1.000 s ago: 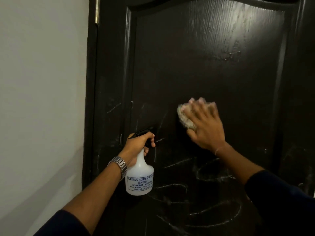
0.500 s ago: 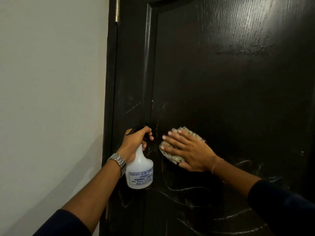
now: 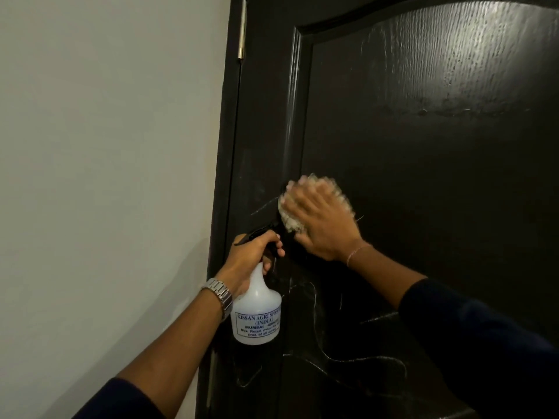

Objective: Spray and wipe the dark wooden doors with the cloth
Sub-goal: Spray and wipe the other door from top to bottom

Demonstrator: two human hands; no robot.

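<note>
a home interior: panelled dark wooden door (image 3: 423,176) beside plain painted wall (image 3: 106,176).

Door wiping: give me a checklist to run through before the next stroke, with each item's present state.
1. Cloth pressed on the dark wooden door under the right hand: ok.
2. Spray bottle secure in the left hand's grip: ok.
3. Nozzle clear of the cloth hand: cannot tell, they sit close together.
4. White scribbles below the hands wiped off: not ok.
5. Area under the cloth clean: cannot tell, motion blur.
</note>
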